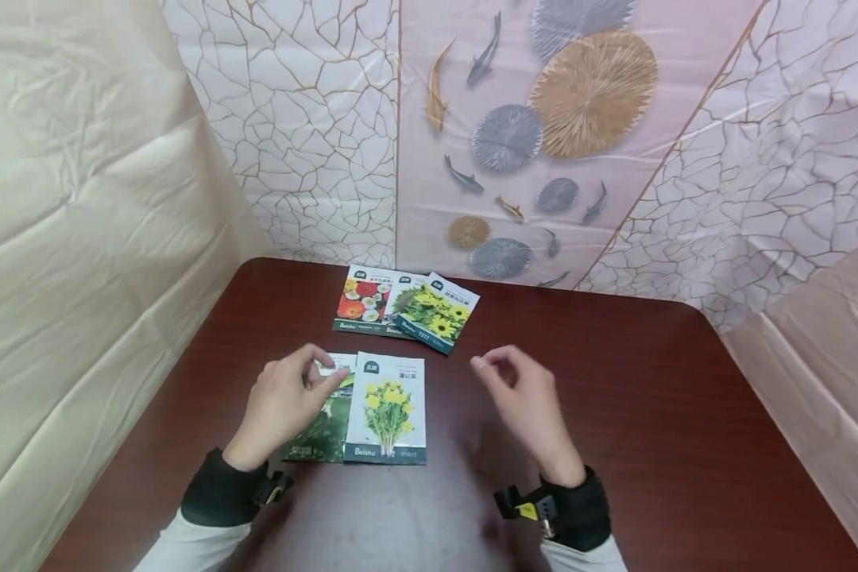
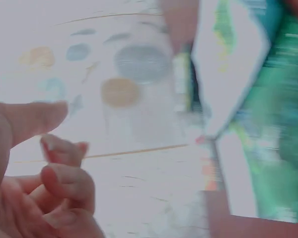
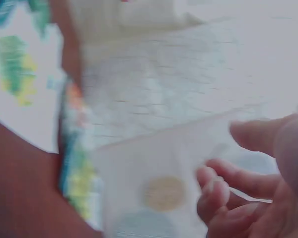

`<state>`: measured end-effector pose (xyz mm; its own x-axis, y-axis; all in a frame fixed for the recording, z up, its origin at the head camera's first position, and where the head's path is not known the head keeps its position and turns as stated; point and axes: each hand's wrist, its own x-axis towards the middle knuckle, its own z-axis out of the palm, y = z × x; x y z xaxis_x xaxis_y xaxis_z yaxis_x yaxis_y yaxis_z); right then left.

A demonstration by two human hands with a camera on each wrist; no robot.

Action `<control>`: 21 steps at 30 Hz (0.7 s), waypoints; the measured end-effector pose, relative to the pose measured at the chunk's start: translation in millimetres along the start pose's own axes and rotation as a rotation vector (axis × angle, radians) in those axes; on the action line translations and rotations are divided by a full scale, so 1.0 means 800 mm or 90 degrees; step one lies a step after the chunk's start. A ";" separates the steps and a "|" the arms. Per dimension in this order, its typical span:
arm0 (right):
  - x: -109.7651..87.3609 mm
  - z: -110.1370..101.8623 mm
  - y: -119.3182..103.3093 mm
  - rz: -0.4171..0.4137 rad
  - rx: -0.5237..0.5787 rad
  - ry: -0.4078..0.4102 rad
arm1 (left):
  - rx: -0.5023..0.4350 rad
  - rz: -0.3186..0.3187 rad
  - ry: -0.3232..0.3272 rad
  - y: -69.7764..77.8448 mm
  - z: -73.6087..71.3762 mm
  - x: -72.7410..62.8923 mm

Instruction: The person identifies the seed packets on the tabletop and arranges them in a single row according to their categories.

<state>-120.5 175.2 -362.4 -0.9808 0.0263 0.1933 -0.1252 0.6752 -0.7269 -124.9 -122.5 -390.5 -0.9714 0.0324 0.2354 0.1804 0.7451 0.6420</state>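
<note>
A: Locate the yellow-flower Beishu seed packet [image 1: 388,407].
B: Face up on the near part of the dark-red tabletop [image 1: 636,381], right of the green seed packet [image 1: 320,438].

A: Handling properties?
B: Judged light, thin and flexible; the smooth face may slip and the edges may crease. Recommended hold: lift the free right edge with a fingertip, then pinch its near right corner.

A: Hand status?
B: Left hand [image 1: 275,405]: released, fingers loosely bent over the green seed packet; contact cannot be determined. Right hand [image 1: 532,405]: released, empty, right of both packets.

A: Farther out?
B: Three overlapping packets at the far edge: red-and-white-flower packet [image 1: 361,306] left, middle packet [image 1: 405,290], sunflower packet [image 1: 439,314] right, uppermost.
</note>
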 end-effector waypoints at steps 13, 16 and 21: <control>-0.041 -0.068 -0.030 -0.026 0.184 0.213 | -0.200 0.133 0.211 0.089 -0.013 -0.016; -0.042 -0.067 -0.025 -0.013 0.182 0.214 | -0.221 0.117 0.204 0.093 -0.009 -0.019; -0.032 -0.057 -0.012 -0.010 0.167 0.201 | -0.213 0.105 0.183 0.093 -0.004 -0.014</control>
<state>-87.3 201.8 -330.2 -0.8890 0.2701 0.3698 -0.2144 0.4679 -0.8574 -99.9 -69.7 -343.2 -0.8519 -0.0879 0.5162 0.4146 0.4890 0.7675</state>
